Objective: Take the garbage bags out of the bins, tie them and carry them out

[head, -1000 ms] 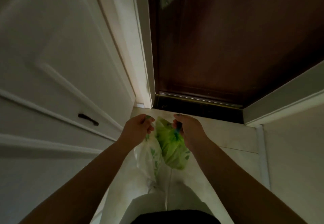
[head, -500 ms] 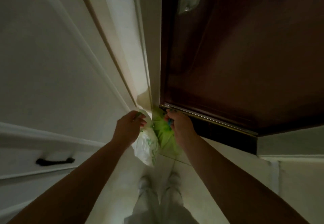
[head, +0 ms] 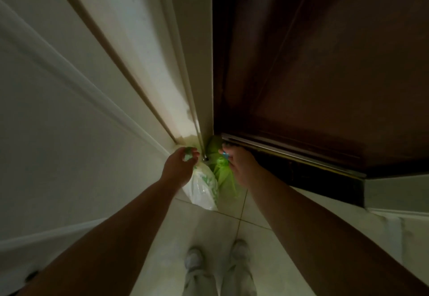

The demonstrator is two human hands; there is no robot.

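My left hand [head: 180,167] grips the bunched top of a white garbage bag with green print [head: 203,190], which hangs down toward the tiled floor. My right hand [head: 240,165] grips the neck of a green garbage bag [head: 221,176] by a small blue tie. The two bags hang side by side and touch each other. Both hands reach low toward the corner where the white door frame meets the dark brown door. The green bag's upper part pokes up at the bottom edge of that door.
A dark brown door [head: 325,63] with a metal bottom strip fills the upper right. A white panelled door [head: 58,110] and frame [head: 181,63] stand on the left. A pale wall [head: 399,203] closes the right. My feet [head: 218,258] stand on pale tiles.
The view has moved closer to the doors and tilted down. Both hands carried the bags forward and lower, into the corner by the brown door's bottom edge.
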